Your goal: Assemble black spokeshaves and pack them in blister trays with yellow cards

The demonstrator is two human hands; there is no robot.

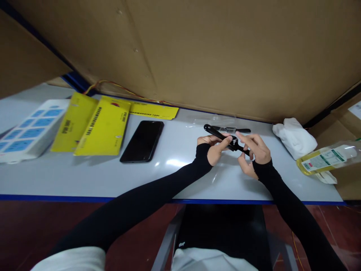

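Observation:
A black spokeshave (216,133) with two handles and a metal adjusting part in its middle is held above the table, tilted down to the right. My left hand (216,152) is closed around its left handle and body, the thumb pressing near the middle. Beside the right handle is my right hand (258,150), its fingers spread and its thumb apart from them; some fingertips are close to or touching the handle. Behind the hands, a second black-handled tool (246,131) lies on the table, partly hidden by the spokeshave and fingers.
Clear plastic wrapping (208,119) lies near the back panel. To the left are a black phone (142,142), yellow boxes (103,128) printed with "woodworking tool", and a white case with blue labels (34,130). White cloth (295,137) and a bottle of yellow liquid (324,158) stand right.

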